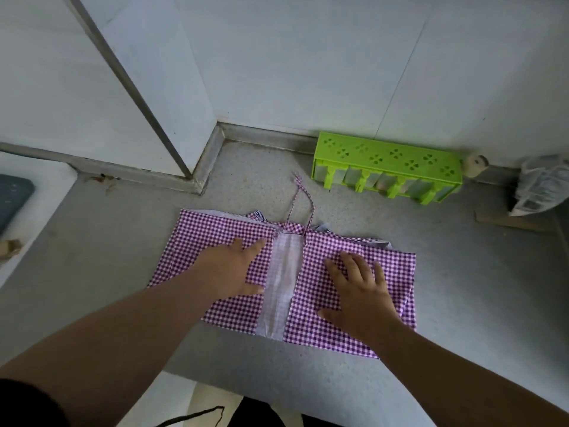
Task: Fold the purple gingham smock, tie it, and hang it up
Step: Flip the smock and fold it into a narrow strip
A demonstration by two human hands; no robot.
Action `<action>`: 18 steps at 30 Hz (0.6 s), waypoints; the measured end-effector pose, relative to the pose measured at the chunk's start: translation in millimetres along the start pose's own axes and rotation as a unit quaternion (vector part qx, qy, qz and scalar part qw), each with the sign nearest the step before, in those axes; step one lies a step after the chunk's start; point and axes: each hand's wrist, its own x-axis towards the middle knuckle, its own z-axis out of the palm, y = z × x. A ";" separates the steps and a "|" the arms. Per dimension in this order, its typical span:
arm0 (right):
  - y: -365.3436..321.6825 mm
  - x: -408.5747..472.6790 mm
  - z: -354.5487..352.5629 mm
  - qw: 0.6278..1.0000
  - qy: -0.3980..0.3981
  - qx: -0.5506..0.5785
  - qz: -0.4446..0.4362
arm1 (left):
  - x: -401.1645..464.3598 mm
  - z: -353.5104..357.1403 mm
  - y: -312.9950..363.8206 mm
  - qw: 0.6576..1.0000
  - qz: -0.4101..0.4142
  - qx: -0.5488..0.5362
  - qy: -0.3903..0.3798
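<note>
Seemingly both flat, left hand (229, 269) and right hand (358, 291) press smock (338, 328).

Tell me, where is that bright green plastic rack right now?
In the head view, the green rack sits on the grey counter against the back wall, up and right of the gingham smock, just beyond its ties.

Single head view, steeply downward, close over grey counter (308, 374)

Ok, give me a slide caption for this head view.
Both hands, left hand and right hand, press the purple gingham smock flat.
</note>
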 end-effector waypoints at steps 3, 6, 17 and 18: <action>-18.1 -11.2 -4.1 0.996 0.015 -0.006 -0.084 | -14.3 6.4 -34.4 0.992 -0.055 -0.072 0.085; -40.6 -12.2 -2.7 0.995 -0.024 -0.016 -0.095 | -28.1 31.8 -76.6 0.960 -0.198 -0.170 0.104; -71.9 2.4 -5.5 0.998 -0.057 0.000 -0.040 | -50.0 76.4 -127.6 0.792 -0.296 -0.533 -0.026; -75.1 1.8 -5.3 0.998 -0.056 0.002 -0.036 | -51.6 75.3 -128.8 0.794 -0.282 -0.538 -0.031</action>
